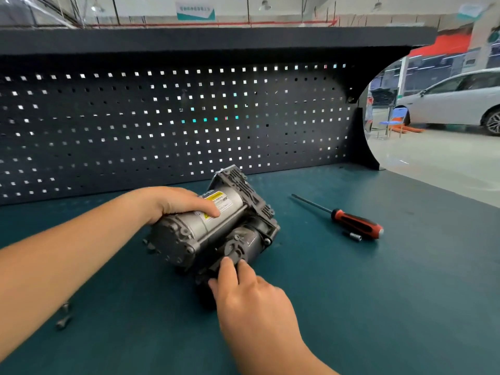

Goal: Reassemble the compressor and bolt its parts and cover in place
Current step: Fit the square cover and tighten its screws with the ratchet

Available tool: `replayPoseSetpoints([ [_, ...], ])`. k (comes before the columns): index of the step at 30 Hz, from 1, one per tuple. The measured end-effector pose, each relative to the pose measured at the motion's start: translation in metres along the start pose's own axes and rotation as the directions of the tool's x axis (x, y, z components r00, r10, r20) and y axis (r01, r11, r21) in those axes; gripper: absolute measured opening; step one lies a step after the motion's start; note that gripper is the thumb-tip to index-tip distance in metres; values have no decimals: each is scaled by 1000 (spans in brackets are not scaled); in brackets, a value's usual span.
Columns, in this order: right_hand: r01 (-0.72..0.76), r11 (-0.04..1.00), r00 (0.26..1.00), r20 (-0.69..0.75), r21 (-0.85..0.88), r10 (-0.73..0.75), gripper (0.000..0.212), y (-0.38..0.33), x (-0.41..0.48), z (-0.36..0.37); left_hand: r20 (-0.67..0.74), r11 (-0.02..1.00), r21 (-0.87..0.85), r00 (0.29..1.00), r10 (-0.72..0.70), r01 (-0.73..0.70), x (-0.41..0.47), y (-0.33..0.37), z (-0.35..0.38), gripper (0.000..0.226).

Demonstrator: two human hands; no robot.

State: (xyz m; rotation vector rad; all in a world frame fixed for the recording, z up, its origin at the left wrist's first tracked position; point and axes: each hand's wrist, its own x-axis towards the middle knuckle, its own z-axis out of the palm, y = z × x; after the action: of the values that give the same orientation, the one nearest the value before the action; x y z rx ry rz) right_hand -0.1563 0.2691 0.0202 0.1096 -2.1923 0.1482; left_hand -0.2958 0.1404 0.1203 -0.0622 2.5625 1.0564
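A grey metal compressor (pixel 216 226) lies on its side on the teal bench top (pixel 378 293), its finned head pointing away from me. My left hand (pixel 176 204) grips the silver cylinder body from above, thumb across the yellow warning label. My right hand (pixel 243 288) pinches a dark plastic part (pixel 213 269) at the near end of the compressor, fingertips curled on it. Two loose bolts (pixel 63 316) lie on the bench at the lower left.
A red-and-black screwdriver (pixel 351 220) lies to the right of the compressor, with a small socket bit (pixel 353 236) beside its handle. A dark pegboard (pixel 162 125) stands along the back of the bench. The bench edge runs diagonally at the right.
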Motion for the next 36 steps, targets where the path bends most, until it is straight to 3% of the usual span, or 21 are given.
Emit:
replayPoseSetpoints([
  [2, -1, 1000, 1000, 3, -10, 1, 75, 0, 0, -3, -8, 996, 73, 998, 54, -54, -2, 9, 1, 39],
  [5, 37, 999, 998, 48, -11, -37, 56, 3, 0, -10, -4, 971, 205, 992, 125, -122, -7, 21, 4, 55],
  [7, 52, 998, 994, 97, -32, -49, 58, 3, -2, -13, -4, 942, 290, 984, 180, -171, -10, 28, 8, 64],
  [9, 29, 1000, 990, 139, -11, -27, 60, 0, -5, -9, 10, 908, 345, 968, 252, -239, -15, 35, 14, 55],
  [12, 36, 999, 978, 204, 7, -37, 60, -3, -1, -17, 7, 787, 525, 927, 376, -323, -26, 45, 25, 53],
  [14, 98, 991, 967, 225, 88, -116, 48, -4, 4, -24, -13, 668, 655, 878, 478, -354, -34, 47, 35, 62],
  [15, 109, 983, 980, 152, 145, -131, 43, 0, 6, -26, -12, 596, 716, 847, 532, -364, -37, 47, 40, 68],
  [17, 141, 933, 983, -155, 332, -94, 35, 13, 16, -32, -7, 486, 795, 796, 606, -364, -41, 43, 48, 79],
  [18, 157, 885, 963, -267, 438, -39, 31, 24, 23, -34, -13, 471, 807, 788, 615, -355, -43, 41, 50, 85],
  [20, 79, 811, 925, -346, 580, 157, 27, 56, 41, -38, -39, 476, 817, 791, 610, -327, -45, 36, 51, 94],
  [22, -154, 684, 864, -238, 713, 444, 27, 87, 56, -40, -57, 471, 832, 800, 598, -293, -49, 32, 53, 101],
  [23, -281, 560, 827, -99, 780, 553, 25, 102, 61, -38, -65, 462, 842, 798, 599, -279, -51, 29, 54, 102],
  [25, -501, 156, 698, 291, 851, 654, 13, 119, 64, -29, -80, 421, 872, 775, 627, -251, -56, 24, 60, 104],
  [26, -574, 17, 632, 429, 819, 646, 13, 125, 65, -25, -86, 395, 887, 753, 652, -240, -59, 21, 63, 104],
  [28, -642, -27, 597, 521, 766, 610, 20, 134, 68, -17, -83, 355, 903, 711, 698, -243, -64, 18, 68, 104],
  [32, -663, -37, 622, 578, 747, 528, 29, 138, 71, -21, -63, 253, 939, 605, 794, -234, -76, 15, 78, 103],
  [36, -721, 84, 636, 609, 687, 474, 47, 152, 71, -31, -41, 155, 973, 538, 842, -169, -88, 11, 89, 104],
])
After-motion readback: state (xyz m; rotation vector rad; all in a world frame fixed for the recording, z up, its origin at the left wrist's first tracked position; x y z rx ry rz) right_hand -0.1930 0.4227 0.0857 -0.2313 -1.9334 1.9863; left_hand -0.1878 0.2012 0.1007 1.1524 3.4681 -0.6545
